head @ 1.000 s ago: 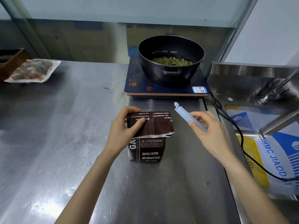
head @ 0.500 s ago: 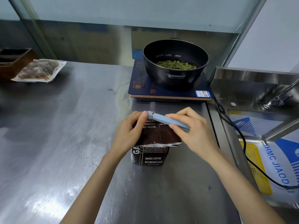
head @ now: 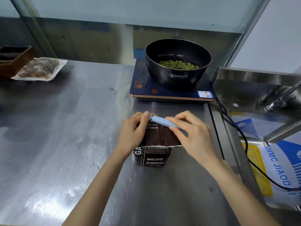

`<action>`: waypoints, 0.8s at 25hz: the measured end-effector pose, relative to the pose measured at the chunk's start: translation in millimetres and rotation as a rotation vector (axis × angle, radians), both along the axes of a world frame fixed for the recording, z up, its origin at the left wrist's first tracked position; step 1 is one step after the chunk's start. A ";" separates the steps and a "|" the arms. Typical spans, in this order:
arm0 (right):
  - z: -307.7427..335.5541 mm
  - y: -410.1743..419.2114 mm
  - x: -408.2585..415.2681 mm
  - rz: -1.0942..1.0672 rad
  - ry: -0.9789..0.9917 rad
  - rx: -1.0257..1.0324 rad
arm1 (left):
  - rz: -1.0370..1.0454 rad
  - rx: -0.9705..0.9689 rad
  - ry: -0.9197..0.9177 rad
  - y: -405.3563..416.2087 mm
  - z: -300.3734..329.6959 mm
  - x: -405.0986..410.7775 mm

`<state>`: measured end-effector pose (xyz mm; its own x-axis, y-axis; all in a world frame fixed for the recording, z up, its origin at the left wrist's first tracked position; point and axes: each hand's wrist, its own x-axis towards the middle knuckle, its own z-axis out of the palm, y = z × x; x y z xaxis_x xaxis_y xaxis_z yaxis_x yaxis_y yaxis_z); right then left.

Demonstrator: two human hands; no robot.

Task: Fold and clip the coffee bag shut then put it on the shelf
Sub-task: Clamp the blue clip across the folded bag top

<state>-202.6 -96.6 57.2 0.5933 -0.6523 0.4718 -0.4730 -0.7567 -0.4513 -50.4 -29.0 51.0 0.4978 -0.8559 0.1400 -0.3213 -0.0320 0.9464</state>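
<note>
A dark brown coffee bag (head: 154,156) stands upright on the steel counter (head: 65,136), its top flap folded over toward me. A pale blue bag clip (head: 160,120) lies along the fold at the far edge of the flap. My left hand (head: 132,132) grips the bag's folded top at its left end, thumb touching the clip's tip. My right hand (head: 193,136) pinches the clip's right part between thumb and fingers. Whether the clip is snapped shut is not visible. No shelf is in view.
Behind the bag a black pot (head: 177,62) of green beans sits on a blue induction cooker (head: 171,93). Its black cable (head: 241,137) runs right past the sink (head: 260,88), which holds a printed sack (head: 283,168). A vacuum-packed food pouch (head: 39,69) and brown box (head: 14,57) lie far left.
My right hand brought the clip from the air at the right onto the bag's folded top, where my left hand's thumb now meets its tip. The bag stayed in place.
</note>
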 end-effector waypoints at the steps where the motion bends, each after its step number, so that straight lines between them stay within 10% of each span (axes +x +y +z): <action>1: -1.4 0.5 -0.5 -0.004 0.010 -0.023 | -0.004 0.000 -0.001 -0.1 -0.6 -0.1; 7: 20.7 3.9 0.3 -0.015 -0.289 -0.025 | 0.050 0.035 0.054 -6.8 -4.5 2.4; 20: 11.3 -6.7 -39.4 0.066 -0.099 0.437 | 0.090 0.037 0.099 -5.8 -6.3 3.0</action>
